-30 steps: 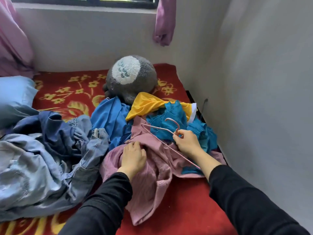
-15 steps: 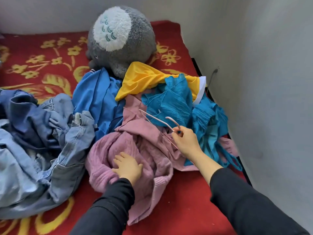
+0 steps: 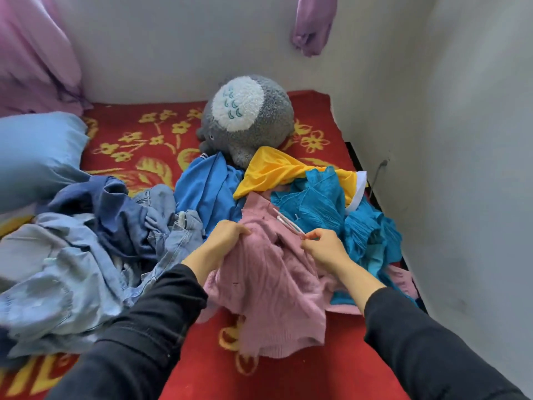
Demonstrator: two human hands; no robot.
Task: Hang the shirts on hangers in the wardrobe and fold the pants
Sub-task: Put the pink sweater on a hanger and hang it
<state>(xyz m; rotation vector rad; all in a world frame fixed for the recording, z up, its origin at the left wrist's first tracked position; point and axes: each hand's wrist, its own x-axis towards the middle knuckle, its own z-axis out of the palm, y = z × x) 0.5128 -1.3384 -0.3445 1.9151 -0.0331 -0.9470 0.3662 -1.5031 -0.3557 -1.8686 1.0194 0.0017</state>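
My left hand (image 3: 225, 239) grips the soft, ribbed pink knit sweater (image 3: 268, 290), crumpled on the bed (image 3: 288, 373); my right hand (image 3: 324, 248) pinches a thin pink hanger (image 3: 288, 224).

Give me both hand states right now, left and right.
Left hand: closed, gripping the pink sweater.
Right hand: closed, pinching the pink hanger.
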